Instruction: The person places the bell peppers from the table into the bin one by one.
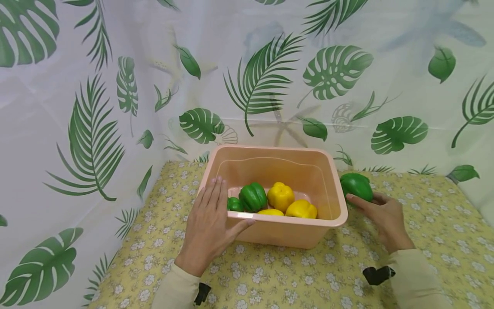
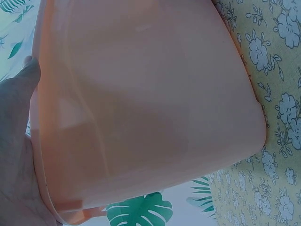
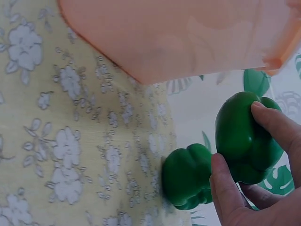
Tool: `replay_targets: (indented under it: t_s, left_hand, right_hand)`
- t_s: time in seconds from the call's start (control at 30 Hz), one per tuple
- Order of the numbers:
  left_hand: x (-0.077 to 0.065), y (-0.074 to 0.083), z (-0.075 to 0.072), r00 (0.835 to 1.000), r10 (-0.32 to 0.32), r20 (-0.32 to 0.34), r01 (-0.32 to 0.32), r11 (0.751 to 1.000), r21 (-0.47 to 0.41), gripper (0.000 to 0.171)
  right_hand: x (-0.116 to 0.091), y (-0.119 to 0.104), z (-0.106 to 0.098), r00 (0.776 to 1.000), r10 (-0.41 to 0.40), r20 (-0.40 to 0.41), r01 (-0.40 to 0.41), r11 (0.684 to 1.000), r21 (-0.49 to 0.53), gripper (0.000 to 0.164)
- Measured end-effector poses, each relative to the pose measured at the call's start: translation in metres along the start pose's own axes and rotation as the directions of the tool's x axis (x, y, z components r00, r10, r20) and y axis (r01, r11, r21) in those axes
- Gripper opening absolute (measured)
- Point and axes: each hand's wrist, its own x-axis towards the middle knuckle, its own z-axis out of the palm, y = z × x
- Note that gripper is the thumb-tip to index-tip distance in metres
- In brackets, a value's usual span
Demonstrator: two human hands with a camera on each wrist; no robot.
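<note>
A pink plastic basin stands on the table with green and yellow bell peppers inside. My left hand rests on its near left corner, fingers straight over the rim and thumb along the front edge. Just right of the basin, my right hand holds a green bell pepper between thumb and fingers. The right wrist view has this held pepper off the cloth, beside a second green bell pepper resting on it. Inside the basin are a green pepper and a yellow pepper; the front wall partly hides others.
A yellow floral cloth covers the table. Behind and to the left hangs a white sheet printed with green leaves, close to the basin's far side. Dark straps sit on both sleeves.
</note>
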Motion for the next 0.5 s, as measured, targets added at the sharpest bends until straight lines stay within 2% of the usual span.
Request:
replay_targets:
  t_s: [0.23,0.5]
  left_hand:
    - [0.000,0.000,0.000,1.000,-0.001,-0.001,0.001,1.000,0.008,0.109]
    - [0.000,0.000,0.001,1.000,0.001,0.003,-0.001,1.000,0.014,0.109]
  right_hand:
    - [-0.002,-0.011,-0.007,0.999,-0.011,-0.033,0.011,1.000,-0.016,0.087]
    - [-0.004,-0.022,-0.013,0.998,-0.025,-0.050,0.026,1.000,0.011,0.086]
